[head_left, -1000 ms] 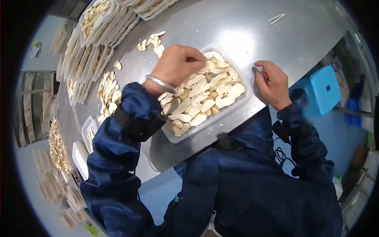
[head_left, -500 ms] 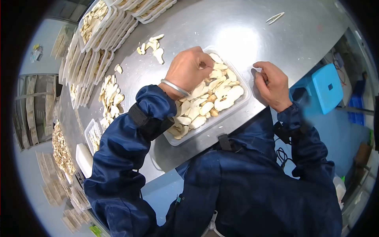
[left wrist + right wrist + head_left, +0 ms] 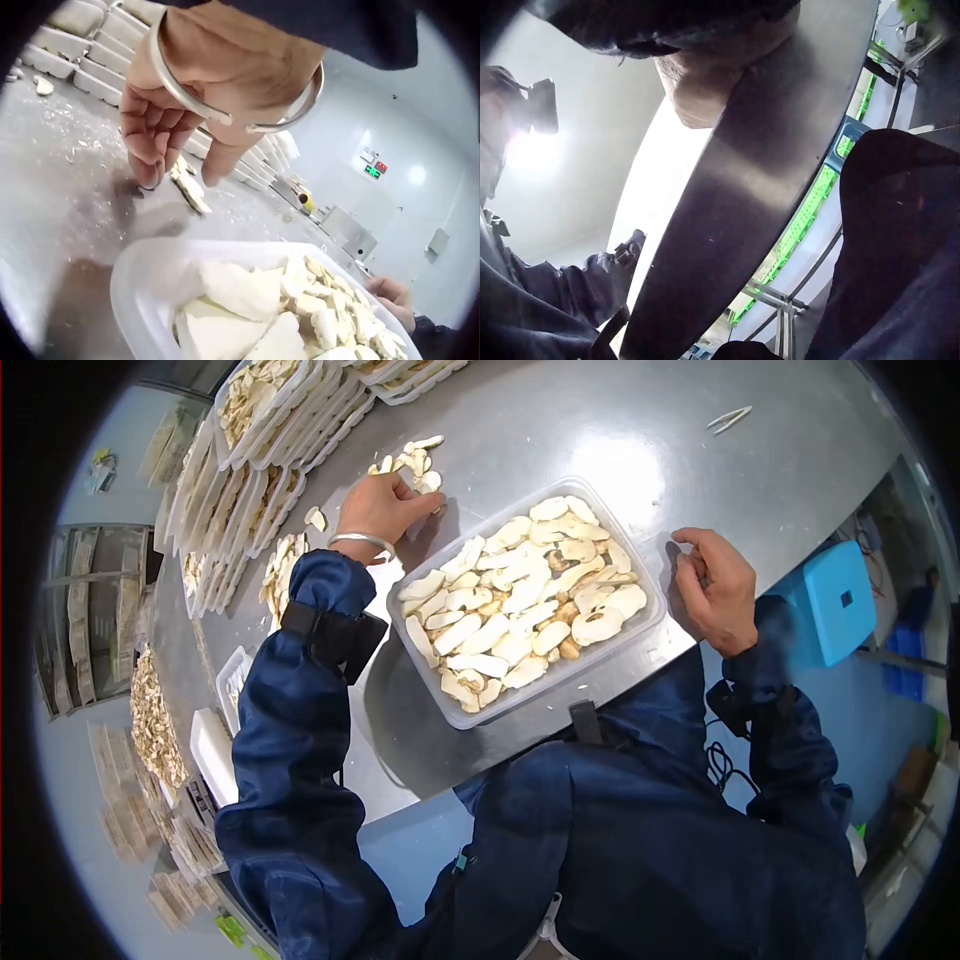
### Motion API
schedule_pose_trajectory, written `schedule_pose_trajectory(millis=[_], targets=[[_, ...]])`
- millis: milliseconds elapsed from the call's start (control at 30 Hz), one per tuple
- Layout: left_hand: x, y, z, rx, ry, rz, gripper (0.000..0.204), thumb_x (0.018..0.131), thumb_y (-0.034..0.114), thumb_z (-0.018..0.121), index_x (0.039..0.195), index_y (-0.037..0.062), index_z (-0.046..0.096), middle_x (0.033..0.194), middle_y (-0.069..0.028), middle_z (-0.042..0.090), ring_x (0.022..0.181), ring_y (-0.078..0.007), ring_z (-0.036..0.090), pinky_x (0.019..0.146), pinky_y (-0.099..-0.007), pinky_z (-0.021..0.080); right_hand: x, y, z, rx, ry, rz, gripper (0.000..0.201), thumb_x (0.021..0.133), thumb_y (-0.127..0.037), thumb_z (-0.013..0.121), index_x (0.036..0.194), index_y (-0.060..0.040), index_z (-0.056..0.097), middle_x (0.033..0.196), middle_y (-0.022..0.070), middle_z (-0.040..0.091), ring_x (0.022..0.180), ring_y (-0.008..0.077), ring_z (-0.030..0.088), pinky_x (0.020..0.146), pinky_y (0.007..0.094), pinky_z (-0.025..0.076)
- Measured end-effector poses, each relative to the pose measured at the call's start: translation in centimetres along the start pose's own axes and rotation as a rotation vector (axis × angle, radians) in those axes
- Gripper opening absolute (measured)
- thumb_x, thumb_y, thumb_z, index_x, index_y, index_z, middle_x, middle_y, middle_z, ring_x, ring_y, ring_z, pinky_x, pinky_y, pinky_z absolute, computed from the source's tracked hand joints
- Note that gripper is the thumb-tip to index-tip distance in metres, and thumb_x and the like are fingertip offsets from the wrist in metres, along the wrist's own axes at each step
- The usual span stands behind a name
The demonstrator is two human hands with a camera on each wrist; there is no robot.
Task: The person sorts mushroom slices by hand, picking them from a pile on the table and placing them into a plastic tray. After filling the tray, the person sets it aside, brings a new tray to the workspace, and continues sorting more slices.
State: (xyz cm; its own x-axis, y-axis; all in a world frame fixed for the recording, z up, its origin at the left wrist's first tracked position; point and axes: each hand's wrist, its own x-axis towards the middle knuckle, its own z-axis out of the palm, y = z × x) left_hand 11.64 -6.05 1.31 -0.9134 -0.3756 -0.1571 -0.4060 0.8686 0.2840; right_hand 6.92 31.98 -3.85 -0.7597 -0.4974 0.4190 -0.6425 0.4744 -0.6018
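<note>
A clear plastic tray full of pale mushroom slices stands near the table's front edge. My left hand is beyond its far left corner, over the metal table, beside a small group of loose slices. In the left wrist view, the left hand has its fingers loosely bent and its thumb apart, with nothing between them. Those loose slices lie just behind the thumb. To the right of the tray, my right hand rests at the table edge, fingers loosely curled and holding nothing.
Stacked trays of slices rise at the back left. More slices lie in a row left of my left wrist, with a white container nearer me. Tweezers lie at the back right. A blue stool stands beyond the right edge.
My left hand has left the tray and moved left and away to the small group of loose slices, uncovering the tray's contents. The right hand stays at the tray's right side.
</note>
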Motion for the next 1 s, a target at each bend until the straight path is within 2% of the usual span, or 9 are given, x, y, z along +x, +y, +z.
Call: schedule_pose_trajectory(millis=[133,333,433,567,700,733,833,867,1000], targets=[[0.6,-0.4,0.7,-0.022,0.005,0.063,0.037,0.077,0.033,0.078,0.073,-0.0013,0.067,0.063,-0.0039,0.063,0.057,-0.0118,0.055,0.056,-0.0295,0.044,0.0,0.1,0.0,-0.011,-0.002,0.0,0.022,0.081,0.0,0.062,0.102,-0.0001,0.063,0.07,0.0118,0.056,0.059,0.0233,0.054,0.057,0.0353,0.044],[-0.5,-0.6,0.4,-0.289,0.043,0.141,0.021,0.083,0.018,0.074,0.087,-0.0022,0.072,0.071,-0.0036,0.067,0.064,-0.0094,0.057,0.061,-0.026,0.046,-0.1,0.1,0.0,0.007,0.006,-0.002,0.021,0.081,-0.001,0.062,0.102,-0.0002,0.064,0.071,0.0121,0.057,0.059,0.0234,0.055,0.057,0.0352,0.044],[-1.9,0.3,-0.5,-0.477,0.016,0.2,0.022,0.079,0.019,0.071,0.088,-0.0016,0.073,0.069,-0.0088,0.068,0.061,-0.0142,0.061,0.061,-0.0295,0.048,-0.1,0.1,0.1,0.004,0.006,0.007,0.021,0.081,-0.002,0.062,0.102,-0.0005,0.064,0.071,0.0119,0.057,0.059,0.023,0.055,0.057,0.0349,0.044],[-3.8,3.7,-1.6,-0.368,-0.102,0.347,0.026,0.081,0.022,0.068,0.088,-0.0033,0.072,0.068,-0.0089,0.066,0.06,-0.0138,0.057,0.06,-0.0294,0.047,-0.2,0.1,0.1,0.005,0.001,0.019,0.021,0.081,-0.002,0.062,0.102,-0.001,0.064,0.071,0.0114,0.057,0.059,0.0225,0.055,0.057,0.0348,0.044],[-3.8,7.1,-0.8,-0.261,-0.144,0.333,0.026,0.08,0.022,0.068,0.086,-0.0024,0.074,0.069,-0.0147,0.069,0.061,-0.0214,0.065,0.062,-0.0326,0.051,-0.2,0.2,0.0,-0.003,-0.002,0.006,0.021,0.081,-0.002,0.062,0.102,-0.0012,0.065,0.071,0.0111,0.057,0.059,0.0226,0.055,0.057,0.0349,0.045],[-3.2,7.6,-0.6,-0.232,-0.137,0.397,0.024,0.079,0.021,0.067,0.086,-0.0013,0.074,0.072,-0.0177,0.07,0.064,-0.0266,0.067,0.065,-0.0348,0.053,-0.2,0.1,0.0,-0.006,-0.001,0.01,0.021,0.081,-0.002,0.062,0.102,-0.0013,0.065,0.071,0.0111,0.058,0.059,0.0228,0.055,0.058,0.0349,0.045],[-1.9,9.3,-0.5,-0.161,-0.178,0.426,0.023,0.078,0.02,0.067,0.085,-0.0008,0.074,0.074,-0.0183,0.07,0.065,-0.0289,0.068,0.066,-0.036,0.053,-0.1,0.1,0.0,-0.017,0.006,0.005,0.02,0.081,-0.002,0.061,0.101,-0.0013,0.065,0.073,0.0115,0.058,0.06,0.0233,0.056,0.058,0.0351,0.045],[-1.3,9.5,-0.2,-0.11,-0.195,0.465,0.025,0.085,0.021,0.065,0.088,-0.0028,0.072,0.071,-0.0136,0.07,0.061,-0.019,0.064,0.063,-0.0311,0.051,-0.1,0.2,0.0,-0.023,0.011,-0.008,0.02,0.081,-0.002,0.061,0.101,-0.0014,0.065,0.073,0.0116,0.059,0.06,0.0234,0.056,0.058,0.0351,0.045],[-0.5,10.6,0.5,-0.007,-0.188,0.519,0.022,0.084,0.02,0.064,0.084,-0.0011,0.072,0.072,-0.0159,0.069,0.064,-0.0273,0.066,0.065,-0.035,0.052,-0.1,0.1,-0.1,-0.024,0.001,-0.003,0.02,0.081,-0.002,0.061,0.101,-0.0013,0.065,0.074,0.0123,0.06,0.061,0.0236,0.057,0.059,0.0351,0.046]])
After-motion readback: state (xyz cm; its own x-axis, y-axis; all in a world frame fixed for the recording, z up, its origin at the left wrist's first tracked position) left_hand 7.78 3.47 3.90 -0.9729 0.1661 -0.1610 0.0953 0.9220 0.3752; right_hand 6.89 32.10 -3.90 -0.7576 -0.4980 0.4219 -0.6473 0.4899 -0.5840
